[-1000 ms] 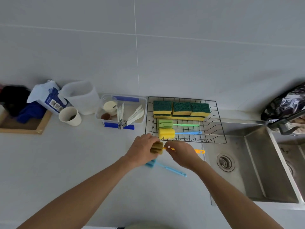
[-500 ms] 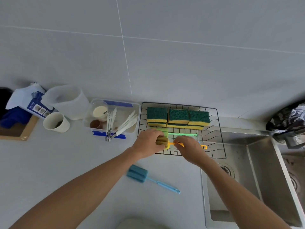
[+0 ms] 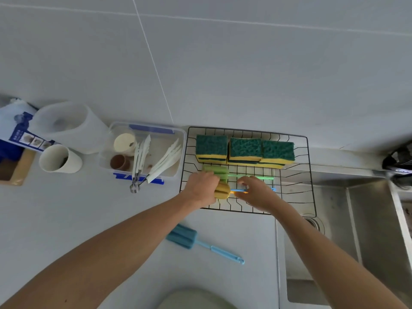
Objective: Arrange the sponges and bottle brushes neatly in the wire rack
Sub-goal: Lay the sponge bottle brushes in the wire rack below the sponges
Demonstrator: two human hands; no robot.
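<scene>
A black wire rack stands on the counter against the wall. Green-and-yellow sponges are stacked in a row along its back. A green bottle brush lies in front of them, handle pointing right. My left hand grips the brownish-yellow sponge head of an orange-handled brush over the rack. My right hand pinches its orange handle. A blue handle shows between my hands; its brush head is hidden. A blue bottle brush lies on the counter in front of the rack.
A clear plastic box with cups, tongs and white utensils sits left of the rack. Further left are a translucent jug and a white cup. A steel sink lies to the right, partly under the rack's edge.
Both hands carried the orange-handled brush away from me, from above the counter into the rack, next to the other brushes. The blue brush on the counter stayed put.
</scene>
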